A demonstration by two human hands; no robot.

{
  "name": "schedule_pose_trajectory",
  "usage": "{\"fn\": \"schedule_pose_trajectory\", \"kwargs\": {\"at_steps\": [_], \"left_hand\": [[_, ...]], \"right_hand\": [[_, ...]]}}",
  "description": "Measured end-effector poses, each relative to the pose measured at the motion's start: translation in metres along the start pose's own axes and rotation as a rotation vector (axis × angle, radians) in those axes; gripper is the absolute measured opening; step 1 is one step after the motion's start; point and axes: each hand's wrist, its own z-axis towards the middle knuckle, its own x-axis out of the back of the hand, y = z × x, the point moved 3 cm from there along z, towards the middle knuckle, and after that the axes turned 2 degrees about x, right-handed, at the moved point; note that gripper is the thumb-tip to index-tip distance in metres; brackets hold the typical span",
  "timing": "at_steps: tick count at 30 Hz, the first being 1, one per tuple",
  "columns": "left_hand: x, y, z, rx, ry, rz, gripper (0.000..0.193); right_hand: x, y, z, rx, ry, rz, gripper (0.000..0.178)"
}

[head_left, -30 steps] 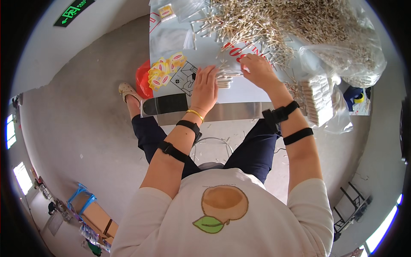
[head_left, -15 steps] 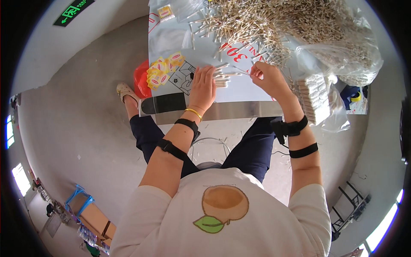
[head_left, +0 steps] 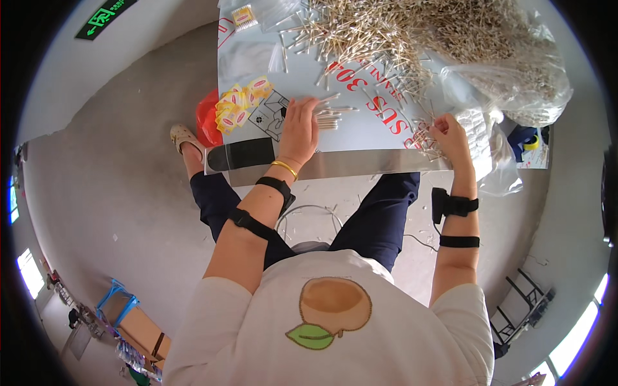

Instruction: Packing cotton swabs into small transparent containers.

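My left hand (head_left: 299, 128) lies flat on the table with its fingers stretched out, covering one end of a small row of cotton swabs (head_left: 329, 119). The swabs' white tips point right from beneath it. Farther right, my right hand (head_left: 452, 138) is closed, its fingertips pinched together over loose cotton swabs (head_left: 421, 139) near the table's front edge. What the fingertips hold, if anything, is too small to make out. Left of my left hand is a heap of small yellow-and-white packets (head_left: 239, 106).
A big pile of cotton swabs (head_left: 386, 32) spreads over the far side, partly in a clear plastic bag (head_left: 541, 96). A white block of bundled swabs (head_left: 475, 138) stands beside my right hand. Clear bags (head_left: 248, 59) lie far left; a red bag (head_left: 207, 119) hangs at the left edge.
My right hand has moved right, from beside the small row, where it held a cotton swab, to the loose swabs near the front edge. My left hand has stayed at the row.
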Motion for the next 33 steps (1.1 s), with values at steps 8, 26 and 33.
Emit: {"fn": "schedule_pose_trajectory", "kwargs": {"at_steps": [8, 26, 33], "left_hand": [[0.018, -0.011, -0.002, 0.184, 0.127, -0.123, 0.031], [0.043, -0.02, -0.007, 0.153, -0.069, -0.05, 0.016], [0.053, -0.025, -0.001, 0.066, -0.18, -0.013, 0.014]], "right_hand": [[-0.09, -0.086, 0.022, 0.335, 0.098, -0.093, 0.011], [-0.145, -0.169, 0.066, 0.706, -0.042, -0.231, 0.005], [-0.16, -0.176, 0.059, 0.809, -0.114, -0.248, 0.005]]}}
